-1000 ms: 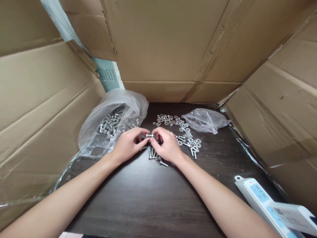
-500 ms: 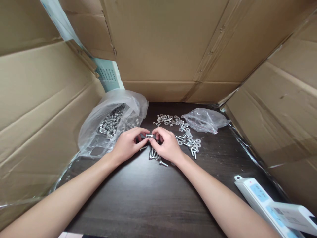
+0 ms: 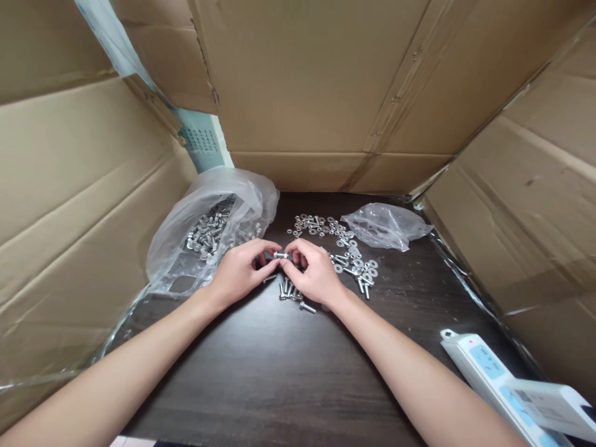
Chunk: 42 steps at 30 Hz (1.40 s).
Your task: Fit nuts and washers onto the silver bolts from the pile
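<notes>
A small silver bolt (image 3: 280, 254) lies crosswise between my fingertips, just above the dark table (image 3: 279, 366). My left hand (image 3: 239, 270) pinches its left end with thumb and forefinger. At the other end, my right hand (image 3: 316, 273) is closed on the bolt, where what looks like a nut sits; the fingers partly cover it. Several loose bolts (image 3: 289, 288) lie under and in front of my right hand, with a single bolt (image 3: 307, 307) nearer to me. Beyond that hand spreads a scatter of nuts, washers and bolts (image 3: 356, 264).
An open clear plastic bag (image 3: 161, 248) with many bolts inside stands at the left. A crumpled plastic bag (image 3: 388, 226) lies at the back right. A white power strip (image 3: 488, 366) is at the front right. Cardboard walls (image 3: 321, 93) enclose the table's back and sides.
The bolt has shifted very slightly to the left between my fingertips. Both hands keep nearly the same place and grip.
</notes>
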Each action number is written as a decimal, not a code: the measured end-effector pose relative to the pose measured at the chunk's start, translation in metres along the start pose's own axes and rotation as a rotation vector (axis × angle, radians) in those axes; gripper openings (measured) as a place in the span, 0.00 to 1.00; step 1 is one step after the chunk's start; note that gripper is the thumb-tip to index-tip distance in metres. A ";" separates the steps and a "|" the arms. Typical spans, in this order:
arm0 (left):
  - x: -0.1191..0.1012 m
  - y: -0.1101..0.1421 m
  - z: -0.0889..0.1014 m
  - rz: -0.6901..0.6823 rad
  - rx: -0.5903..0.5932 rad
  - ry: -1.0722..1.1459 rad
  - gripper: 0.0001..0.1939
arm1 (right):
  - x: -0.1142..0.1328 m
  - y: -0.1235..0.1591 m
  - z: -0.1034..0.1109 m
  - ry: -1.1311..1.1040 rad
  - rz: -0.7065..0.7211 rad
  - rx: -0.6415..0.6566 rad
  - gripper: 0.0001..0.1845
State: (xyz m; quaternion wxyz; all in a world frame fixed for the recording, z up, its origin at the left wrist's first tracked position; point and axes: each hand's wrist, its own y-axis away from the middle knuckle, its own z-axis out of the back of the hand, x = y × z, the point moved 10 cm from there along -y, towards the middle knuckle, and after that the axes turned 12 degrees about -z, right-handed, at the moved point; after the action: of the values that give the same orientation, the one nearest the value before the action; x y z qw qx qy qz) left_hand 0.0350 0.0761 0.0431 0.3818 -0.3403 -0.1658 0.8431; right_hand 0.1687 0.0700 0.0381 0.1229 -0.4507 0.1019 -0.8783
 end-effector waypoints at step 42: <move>0.001 0.001 -0.002 0.007 0.012 0.034 0.10 | 0.000 0.000 -0.001 -0.030 -0.010 0.036 0.06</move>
State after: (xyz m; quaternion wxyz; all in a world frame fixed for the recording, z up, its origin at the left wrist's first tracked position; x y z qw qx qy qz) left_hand 0.0351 0.0765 0.0404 0.3838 -0.3530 -0.1531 0.8394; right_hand 0.1677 0.0704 0.0370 0.1281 -0.4619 0.0818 -0.8738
